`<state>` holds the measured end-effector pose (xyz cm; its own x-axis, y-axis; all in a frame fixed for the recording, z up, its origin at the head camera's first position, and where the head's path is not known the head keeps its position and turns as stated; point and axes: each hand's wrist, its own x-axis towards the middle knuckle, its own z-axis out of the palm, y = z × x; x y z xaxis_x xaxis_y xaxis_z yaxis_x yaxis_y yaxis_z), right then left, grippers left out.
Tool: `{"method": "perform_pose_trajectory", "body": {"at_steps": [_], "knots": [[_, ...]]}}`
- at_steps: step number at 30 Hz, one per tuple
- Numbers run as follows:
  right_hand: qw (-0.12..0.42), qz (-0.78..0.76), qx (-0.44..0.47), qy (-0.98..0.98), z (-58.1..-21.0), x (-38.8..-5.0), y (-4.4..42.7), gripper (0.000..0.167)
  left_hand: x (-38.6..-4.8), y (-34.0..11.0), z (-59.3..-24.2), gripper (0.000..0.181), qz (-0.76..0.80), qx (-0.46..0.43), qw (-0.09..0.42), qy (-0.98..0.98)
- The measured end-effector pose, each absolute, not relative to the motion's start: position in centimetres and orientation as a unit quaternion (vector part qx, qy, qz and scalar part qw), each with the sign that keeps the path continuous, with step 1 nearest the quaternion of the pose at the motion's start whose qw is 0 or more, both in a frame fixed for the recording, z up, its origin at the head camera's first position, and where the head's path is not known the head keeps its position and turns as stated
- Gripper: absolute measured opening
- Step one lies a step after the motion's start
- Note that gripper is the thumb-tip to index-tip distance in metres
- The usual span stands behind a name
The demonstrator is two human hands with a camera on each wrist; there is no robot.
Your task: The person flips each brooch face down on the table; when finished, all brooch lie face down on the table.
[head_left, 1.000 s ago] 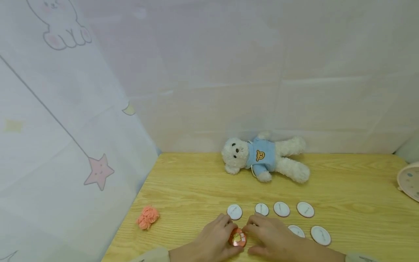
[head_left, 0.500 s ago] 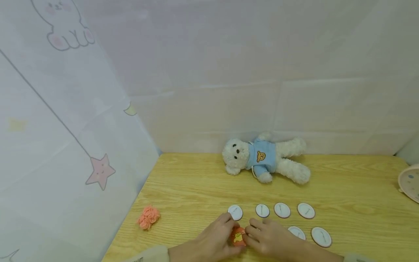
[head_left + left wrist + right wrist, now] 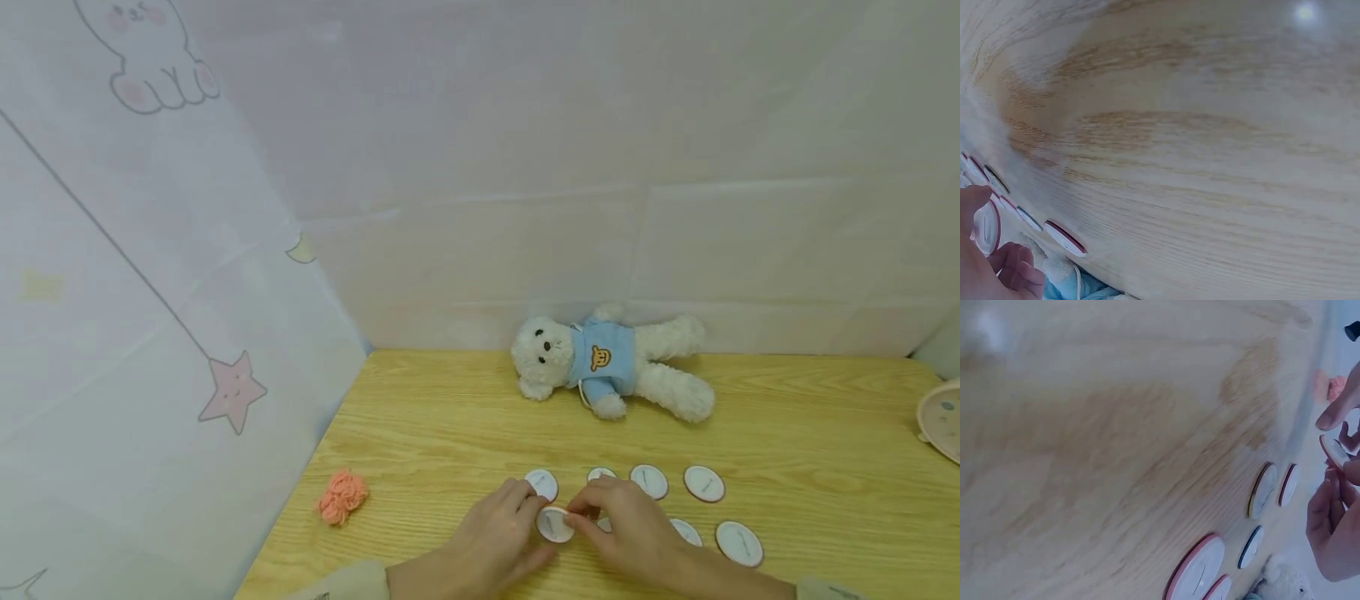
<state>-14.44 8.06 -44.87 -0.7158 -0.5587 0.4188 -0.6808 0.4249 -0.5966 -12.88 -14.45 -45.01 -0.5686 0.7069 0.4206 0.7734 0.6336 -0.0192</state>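
Note:
In the head view, a round pin badge (image 3: 555, 525) is raised between my hands, its white back with the pin facing up. My right hand (image 3: 637, 529) pinches its right edge between thumb and fingers. The fingertips of my left hand (image 3: 491, 529) touch its upper left edge, while the left thumb, blurred, stands apart below. The same badge (image 3: 986, 228) shows at the lower left of the left wrist view. It appears edge-on, with a red rim, as a badge (image 3: 1334, 453) in the right wrist view.
Several badges lie back-up, including one (image 3: 542, 485) beyond my left hand and another (image 3: 739, 544) at right. A white plush bear (image 3: 607, 367) in a blue top lies along the wall. A coral ruffled ball (image 3: 342, 497) sits left; a beige round object (image 3: 941, 421) stands right.
The badge showed its orange printed face; it is now turned over with its white back up. My right hand has shifted its grip on the edge, and the left thumb has come away.

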Motion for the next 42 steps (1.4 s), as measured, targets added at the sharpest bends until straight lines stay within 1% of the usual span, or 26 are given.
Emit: {"method": "perform_pose_trajectory", "body": {"at_steps": [3,5,13,15,17,19,24,28,32,35,37,42], "knots": [[-0.011,0.452,0.326,-0.831,-44.5,-14.3,7.9,0.009,-12.8,-14.3,-45.1,0.043,-0.081,-0.413,0.222,-0.88],[-0.045,0.475,0.307,-0.824,-44.3,-14.4,7.9,0.011,-12.8,-14.3,-45.2,0.045,-0.079,-0.413,0.225,-0.879],[-0.125,0.509,0.243,-0.816,-44.1,-14.5,8.3,0.015,-12.9,-14.1,-45.1,0.046,-0.092,-0.414,0.216,-0.88],[-0.134,0.509,0.24,-0.816,-44.1,-14.5,8.4,0.015,-13.0,-14.1,-45.0,0.046,-0.097,-0.414,0.208,-0.881],[-0.125,0.504,0.264,-0.813,-44.2,-14.5,8.4,0.013,-13.0,-14.1,-45.0,0.045,-0.098,-0.411,0.198,-0.884],[-0.109,0.485,0.299,-0.814,-44.3,-14.5,8.5,0.016,-13.0,-14.1,-44.8,0.045,-0.096,-0.409,0.183,-0.889],[-0.046,0.361,0.392,-0.845,-44.3,-14.3,8.5,0.04,-12.9,-14.3,-44.6,0.044,-0.09,-0.413,0.139,-0.895],[0.027,0.254,0.441,-0.86,-44.4,-14.3,8.2,0.043,-12.7,-14.3,-44.4,0.045,-0.084,-0.422,0.117,-0.895],[0.1,0.2,0.479,-0.849,-44.7,-14.2,8.0,0.043,-12.7,-14.0,-44.2,0.042,-0.087,-0.427,0.101,-0.895],[0.119,0.193,0.486,-0.844,-44.8,-14.3,7.9,0.043,-12.8,-13.8,-44.0,0.041,-0.085,-0.421,0.08,-0.9],[0.122,0.195,0.487,-0.843,-44.8,-14.3,7.8,0.042,-12.8,-13.6,-43.8,0.048,-0.078,-0.414,0.065,-0.905],[0.108,0.181,0.479,-0.852,-45.1,-14.6,7.7,0.04,-13.3,-13.4,-42.7,0.089,-0.008,-0.377,0.003,-0.926]]}}
